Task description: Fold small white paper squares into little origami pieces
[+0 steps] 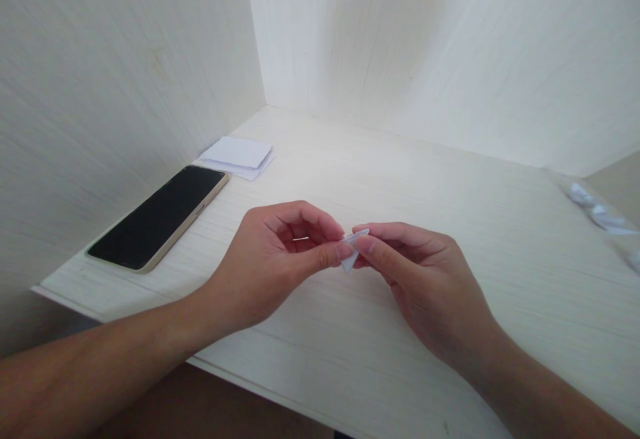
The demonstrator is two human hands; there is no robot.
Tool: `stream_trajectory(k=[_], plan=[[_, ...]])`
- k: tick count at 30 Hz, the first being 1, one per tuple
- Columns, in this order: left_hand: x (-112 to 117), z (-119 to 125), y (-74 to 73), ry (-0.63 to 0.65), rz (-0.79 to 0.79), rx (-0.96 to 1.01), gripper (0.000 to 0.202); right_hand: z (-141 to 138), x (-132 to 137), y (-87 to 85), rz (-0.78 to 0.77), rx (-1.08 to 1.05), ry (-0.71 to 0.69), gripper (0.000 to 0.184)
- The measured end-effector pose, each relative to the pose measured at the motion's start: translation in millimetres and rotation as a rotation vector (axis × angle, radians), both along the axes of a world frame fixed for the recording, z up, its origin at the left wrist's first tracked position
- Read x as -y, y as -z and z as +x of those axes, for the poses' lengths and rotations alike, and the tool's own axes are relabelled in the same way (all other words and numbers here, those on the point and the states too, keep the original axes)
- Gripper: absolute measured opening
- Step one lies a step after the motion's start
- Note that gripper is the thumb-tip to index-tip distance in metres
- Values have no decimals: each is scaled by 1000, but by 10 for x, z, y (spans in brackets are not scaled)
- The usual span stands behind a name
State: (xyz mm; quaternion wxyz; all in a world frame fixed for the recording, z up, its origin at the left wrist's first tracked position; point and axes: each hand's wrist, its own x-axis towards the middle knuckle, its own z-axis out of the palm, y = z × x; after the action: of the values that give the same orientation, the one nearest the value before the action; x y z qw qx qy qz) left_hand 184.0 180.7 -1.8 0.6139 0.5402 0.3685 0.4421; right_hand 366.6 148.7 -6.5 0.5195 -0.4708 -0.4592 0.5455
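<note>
A small folded piece of white paper [349,262] is held above the tabletop, its lower end narrowing to a point. My left hand [275,259] pinches its left side between thumb and fingertips. From the other side, my right hand [425,272] grips it too, with the thumb pressed on the upper edge. Both hands' fingertips almost meet on the paper and cover much of it, so the full shape of the fold is hidden.
A phone [160,216] with a dark screen lies at the left of the white table [320,359]. Behind it sits a small stack of white paper [237,152]. Blurred white pieces [595,209] lie at the far right edge. Pale walls [400,46] stand left and behind.
</note>
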Motion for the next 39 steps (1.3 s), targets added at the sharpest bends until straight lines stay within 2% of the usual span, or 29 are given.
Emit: stream_trajectory(k=[3, 8, 21, 30, 36, 39], plan=[[-1, 2, 2, -16, 20, 4, 19, -3, 2, -1, 2, 14, -1, 10], [4, -4, -10, -20, -11, 1, 20, -8, 5, -51, 24, 156, -25, 8], [-72, -51, 78, 98, -179, 42, 10, -3, -35, -69, 16, 271, -7, 16], [-75, -26, 81, 18, -184, 55, 16, 21, -67, -42, -19, 241, -75, 17], [-97, -52, 96, 8, -127, -6, 17, 22, -57, -67, 0, 298, -104, 23], [-100, -47, 84, -15, -116, -27, 17, 17, -55, -59, 4, 293, -121, 19]])
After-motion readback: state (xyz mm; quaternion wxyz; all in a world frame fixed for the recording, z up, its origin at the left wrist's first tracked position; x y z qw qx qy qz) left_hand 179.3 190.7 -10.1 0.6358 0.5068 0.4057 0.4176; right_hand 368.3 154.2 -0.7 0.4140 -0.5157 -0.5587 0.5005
